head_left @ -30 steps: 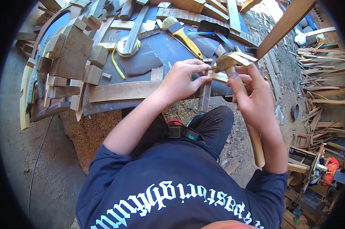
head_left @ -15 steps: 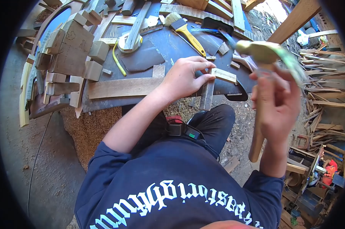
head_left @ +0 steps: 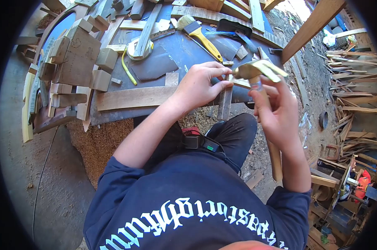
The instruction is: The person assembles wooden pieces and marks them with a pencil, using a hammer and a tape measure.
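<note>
Swung back inward since the earlier frame, the claw hammer with a wooden handle and brass-coloured head [head_left: 275, 160] now has its face beside the left fingertips. The right hand [head_left: 276, 112] grips its handle. The left hand [head_left: 201, 85] pinches the narrow grey-brown wooden strip [head_left: 224, 104], which juts past the dark tabletop's near edge [head_left: 155, 110].

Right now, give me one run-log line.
left hand: fingers at wood strip | right hand: gripping hammer, head near left hand | bench: paintbrush, tape measure
</note>
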`<state>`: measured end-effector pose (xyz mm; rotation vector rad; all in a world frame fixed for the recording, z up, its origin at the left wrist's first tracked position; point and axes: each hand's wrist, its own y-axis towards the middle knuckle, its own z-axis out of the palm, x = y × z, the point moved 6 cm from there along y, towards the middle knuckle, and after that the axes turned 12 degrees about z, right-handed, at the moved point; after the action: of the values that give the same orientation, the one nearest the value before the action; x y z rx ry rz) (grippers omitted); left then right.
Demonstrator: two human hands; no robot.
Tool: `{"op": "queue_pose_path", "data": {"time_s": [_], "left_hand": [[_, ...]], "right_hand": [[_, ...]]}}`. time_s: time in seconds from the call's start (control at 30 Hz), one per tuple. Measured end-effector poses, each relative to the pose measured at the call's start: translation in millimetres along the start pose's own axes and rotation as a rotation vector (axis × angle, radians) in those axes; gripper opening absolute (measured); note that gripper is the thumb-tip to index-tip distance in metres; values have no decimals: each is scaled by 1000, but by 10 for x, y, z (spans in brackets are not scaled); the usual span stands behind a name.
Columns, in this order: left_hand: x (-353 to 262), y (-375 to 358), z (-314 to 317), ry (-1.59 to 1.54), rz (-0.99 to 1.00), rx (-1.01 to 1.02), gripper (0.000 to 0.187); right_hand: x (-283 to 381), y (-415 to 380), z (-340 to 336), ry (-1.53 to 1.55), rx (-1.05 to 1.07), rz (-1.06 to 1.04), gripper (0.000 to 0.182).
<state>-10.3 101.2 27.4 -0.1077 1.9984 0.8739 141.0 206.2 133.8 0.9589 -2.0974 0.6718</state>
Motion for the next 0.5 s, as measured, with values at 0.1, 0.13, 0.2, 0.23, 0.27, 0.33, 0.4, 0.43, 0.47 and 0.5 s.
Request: {"op": "queue_pose_path", "data": {"time_s": [0.1, 0.13, 0.2, 0.23, 0.27, 0.33, 0.4, 0.43, 0.47, 0.5], "left_hand": [[25, 0, 29, -11, 21, -14, 32], [29, -5, 25, -11, 19, -17, 32], [21, 3, 10, 7, -1, 7, 31], [19, -1, 15, 14, -14, 20, 31], [28, -14, 25, 6, -21, 19, 31], [43, -7, 31, -9, -26, 16, 31], [27, -1, 21, -4, -21, 19, 31], [16, 3, 17, -3, -17, 19, 30], [16, -2, 14, 2, -7, 5, 30], [29, -15, 16, 7, 3, -10, 30]], "right_hand": [[-67, 16, -5, 1, -19, -51, 31], [-47, 4, -44, 24, -34, -60, 31], [54, -57, -160, 122, -121, -99, 36], [133, -109, -247, 194, -171, -153, 39], [260, -166, -333, 203, -219, -258, 38], [359, -223, -390, 215, -286, -380, 37], [373, -223, -368, 217, -322, -410, 36], [201, -118, -237, 136, -221, -301, 32], [22, -26, -102, 41, -119, -198, 27], [-117, 32, 45, -25, 23, 51, 21]]}}
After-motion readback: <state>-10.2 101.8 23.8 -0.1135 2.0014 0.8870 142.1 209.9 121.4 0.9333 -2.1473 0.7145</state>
